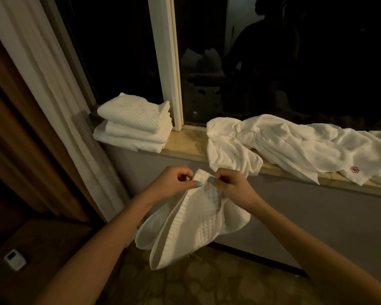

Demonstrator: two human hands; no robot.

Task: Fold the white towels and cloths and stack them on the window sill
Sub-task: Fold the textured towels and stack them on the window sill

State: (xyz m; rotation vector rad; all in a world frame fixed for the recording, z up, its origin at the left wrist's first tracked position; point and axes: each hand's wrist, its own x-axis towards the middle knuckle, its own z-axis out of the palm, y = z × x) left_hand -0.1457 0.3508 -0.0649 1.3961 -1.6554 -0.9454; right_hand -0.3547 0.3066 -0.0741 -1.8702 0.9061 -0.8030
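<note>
My left hand (176,181) and right hand (229,183) both pinch the top edge of a waffle towel (191,223), so it hangs straight for folding. The folded stack (134,124) waits on the window sill (187,142).

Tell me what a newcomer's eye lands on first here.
Front and centre, the left hand and right hand pinch the top edge of a white waffle towel, which hangs below them. On the window sill, a stack of folded towels sits at the left; a rumpled white cloth sprawls to the right.
</note>
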